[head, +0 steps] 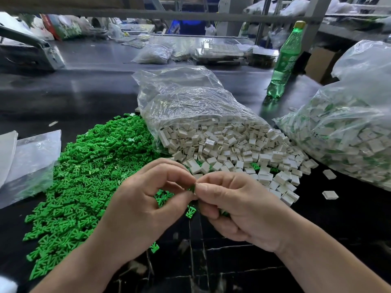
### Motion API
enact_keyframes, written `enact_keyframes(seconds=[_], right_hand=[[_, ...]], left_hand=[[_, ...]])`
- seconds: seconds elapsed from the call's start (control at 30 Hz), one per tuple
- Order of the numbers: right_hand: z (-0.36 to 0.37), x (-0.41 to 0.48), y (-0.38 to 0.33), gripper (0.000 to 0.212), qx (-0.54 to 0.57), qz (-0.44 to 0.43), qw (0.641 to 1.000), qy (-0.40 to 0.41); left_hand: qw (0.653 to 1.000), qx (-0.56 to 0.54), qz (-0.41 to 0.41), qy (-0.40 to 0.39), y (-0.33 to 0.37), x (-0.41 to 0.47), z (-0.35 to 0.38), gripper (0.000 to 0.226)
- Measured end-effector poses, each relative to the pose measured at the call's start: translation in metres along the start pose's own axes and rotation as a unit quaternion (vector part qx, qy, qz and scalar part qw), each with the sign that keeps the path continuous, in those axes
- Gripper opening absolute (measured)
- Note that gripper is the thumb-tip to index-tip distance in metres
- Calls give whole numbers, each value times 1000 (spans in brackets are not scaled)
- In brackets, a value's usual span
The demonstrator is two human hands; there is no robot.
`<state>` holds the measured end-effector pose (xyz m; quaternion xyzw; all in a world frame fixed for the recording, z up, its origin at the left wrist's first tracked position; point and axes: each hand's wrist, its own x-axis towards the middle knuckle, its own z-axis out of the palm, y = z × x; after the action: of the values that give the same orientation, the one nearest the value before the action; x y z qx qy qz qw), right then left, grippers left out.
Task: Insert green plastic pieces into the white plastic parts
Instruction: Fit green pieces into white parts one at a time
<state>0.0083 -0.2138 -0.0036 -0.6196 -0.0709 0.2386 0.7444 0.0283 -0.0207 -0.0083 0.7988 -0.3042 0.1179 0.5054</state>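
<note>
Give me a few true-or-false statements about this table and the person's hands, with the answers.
1. The green pieces lie in a loose heap on the table. True.
2. The white parts spill from an open clear bag. True.
3. The green bottle lies on its side. False: it stands upright.
4. The left hand and right hand rest flat on the table. False: they meet above it, both pinching one small green piece.
5. The bag at the far right holds only green pieces. False: mostly white parts, with some green showing.
</note>
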Motion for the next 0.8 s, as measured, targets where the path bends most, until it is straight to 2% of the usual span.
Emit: enact_keyframes(seconds=[0.17,0.3,0.37,0.47,0.53,0.6,0.67,0.7,0.73,0.77,0.8], right_hand=[[-2,-1,1,19,-11,-19,1000,-15],[-4,3,5,15,24,-2,1000,-15],[-9,6,6,9,97,-15,994,-42],[-26,8,5,10,289,-86,946,-114],[-34,9,3,20,347,-106,925,-114],[-38,8,1,27,340,-101,932,-71],[-38,8,0,26,228,-82,970,33],[-37,8,1,22,117,-71,986,99],[-36,8,3,16,-26,-63,984,162],[-35,8,5,11,-182,-57,958,216],[-35,8,7,11,-330,-49,909,249]], left_hand=[[998,55,13,7,5,0,-2,8],[997,68,31,10,8,-1,1,11],[997,73,11,18,7,-2,1,12],[993,105,-43,17,-1,-4,-4,18],[984,165,-56,-32,-8,-6,-5,25],[962,251,-44,-100,-12,-7,-1,39],[942,309,-24,-131,-13,-8,5,43],[934,327,-14,-142,-14,-9,7,39],[927,343,-6,-151,-15,-10,9,33],[921,358,0,-155,-16,-9,10,27],[916,369,4,-156,-18,-9,11,23]])
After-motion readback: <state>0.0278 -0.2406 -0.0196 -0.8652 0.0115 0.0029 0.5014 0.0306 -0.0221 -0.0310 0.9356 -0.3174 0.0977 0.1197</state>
